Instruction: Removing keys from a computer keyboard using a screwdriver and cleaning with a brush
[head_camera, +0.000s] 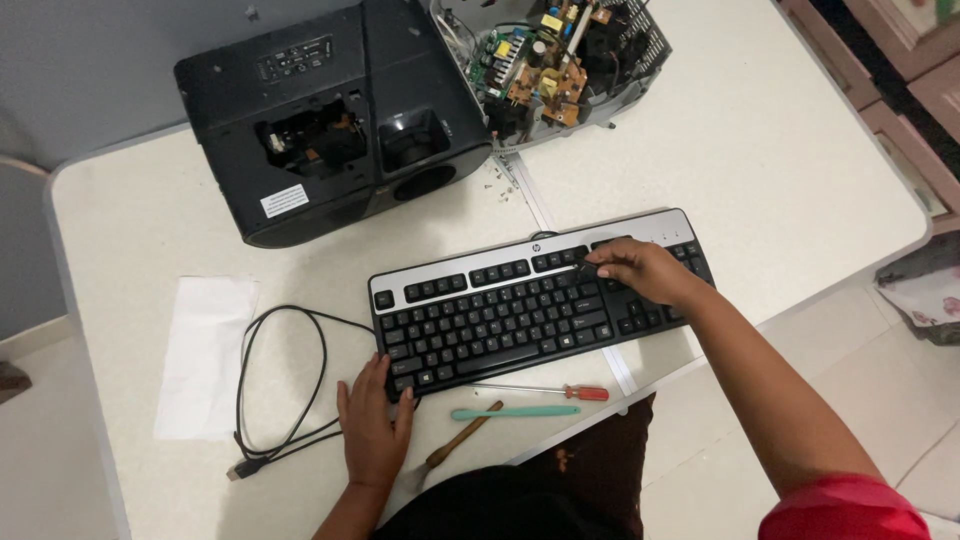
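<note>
Though flat, keyboard (520, 310) under fingers (600, 262).

Left hand (373, 425) low and close to the body, flat, palm down, fingers (385, 375) straight and pointing up and away, thumb out to the side, short bit of bare forearm behind it. Right hand (640, 270) stretched far out ahead, palm down, fingers (603, 258) bent and bunched, tips pointing left and pressing down. Right arm long and bare, running from the wrist back down to the lower right corner, red sleeve at the top of the arm.
</note>
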